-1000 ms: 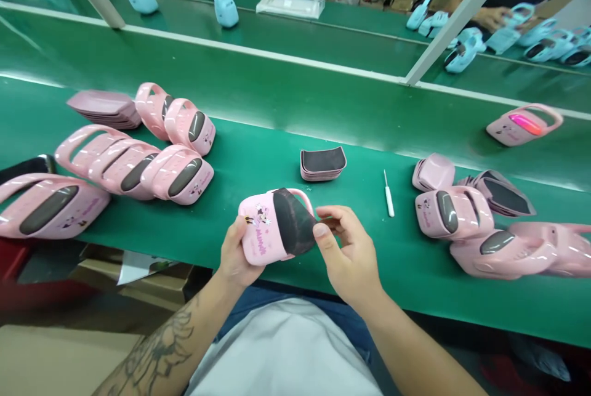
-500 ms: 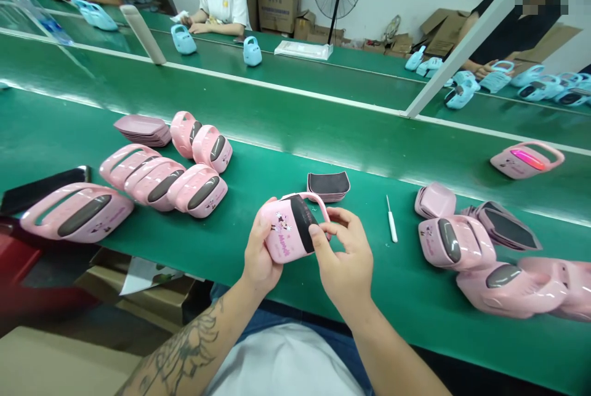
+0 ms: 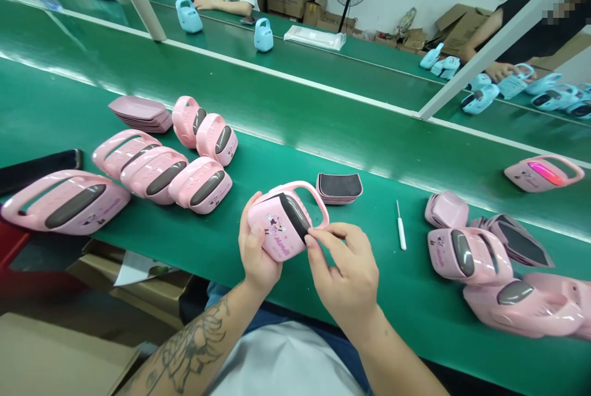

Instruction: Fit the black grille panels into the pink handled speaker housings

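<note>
A pink plastic case with a carry handle point(image 3: 279, 230), a dark window and a cartoon print is held up over the green table. My left hand point(image 3: 258, 257) wraps round its left side and base, thumb on the printed face. At the lower right corner of the dark window, the thumb and index finger of my right hand point(image 3: 344, 260) pinch the case's edge; whatever thin piece lies between the fingertips is hidden. Just beyond the case is a stack of dark, pink-rimmed panels point(image 3: 340, 186). A white-handled screwdriver point(image 3: 401, 230) lies to the right.
Several pink cases point(image 3: 154, 173) and a panel stack point(image 3: 141, 114) sit at left, near a black phone point(image 3: 41, 168). More cases point(image 3: 471, 254) and panels point(image 3: 447, 209) are at right. One lit case point(image 3: 542, 174) rests on the belt point(image 3: 295, 113). Co-workers handle blue cases beyond the rail.
The case has turned, so its handle loop and window show more. My right fingers have shifted from the handle side down to the window's lower corner. The camera view has tilted.
</note>
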A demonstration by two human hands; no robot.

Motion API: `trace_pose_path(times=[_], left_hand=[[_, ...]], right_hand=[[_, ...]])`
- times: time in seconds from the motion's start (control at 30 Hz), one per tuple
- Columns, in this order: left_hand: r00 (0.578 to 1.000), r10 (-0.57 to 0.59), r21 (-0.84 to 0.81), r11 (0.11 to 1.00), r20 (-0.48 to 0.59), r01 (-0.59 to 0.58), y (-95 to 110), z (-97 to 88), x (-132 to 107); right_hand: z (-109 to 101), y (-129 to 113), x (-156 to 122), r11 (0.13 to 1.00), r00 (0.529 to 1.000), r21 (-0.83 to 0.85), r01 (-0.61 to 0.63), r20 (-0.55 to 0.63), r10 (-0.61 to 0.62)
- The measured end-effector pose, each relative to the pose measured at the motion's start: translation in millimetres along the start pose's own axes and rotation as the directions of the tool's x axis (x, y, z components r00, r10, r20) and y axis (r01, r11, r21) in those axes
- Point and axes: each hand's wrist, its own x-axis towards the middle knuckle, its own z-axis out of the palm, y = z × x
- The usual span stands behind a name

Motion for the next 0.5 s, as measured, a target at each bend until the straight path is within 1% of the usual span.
trace_pose_path(times=[0.17, 0.27, 0.37, 0.43, 0.5], left_hand=[[0.999, 0.038, -0.006, 0.999, -0.014, -0.038, 2, 0.3, 3], [0.998, 0.059, -0.004, 0.998, -0.016, -0.059, 6, -0.6, 5], [0.996, 0.085, 0.043, 0.995, 0.0, -0.085, 9, -2.5, 6], [0.994, 0.104, 0.077, 0.991, 0.019, -0.106, 10, -4.0, 4], [0.991, 0.128, 0.106, 0.986, 0.036, -0.131, 11, -5.5, 3]], right_hand=[[2, -1, 5, 0.999, 0.997, 0.034, 0.029, 0.076, -0.032], [-2, -2, 8, 0.999, 0.986, 0.035, 0.033, 0.162, -0.038], [-6, -4, 12, 0.998, 0.975, 0.059, -0.028, 0.221, 0.014], [-8, -5, 14, 0.992, 0.973, 0.096, -0.084, 0.221, 0.061], [-7, -6, 16, 0.983, 0.975, 0.151, -0.104, 0.209, 0.071]])
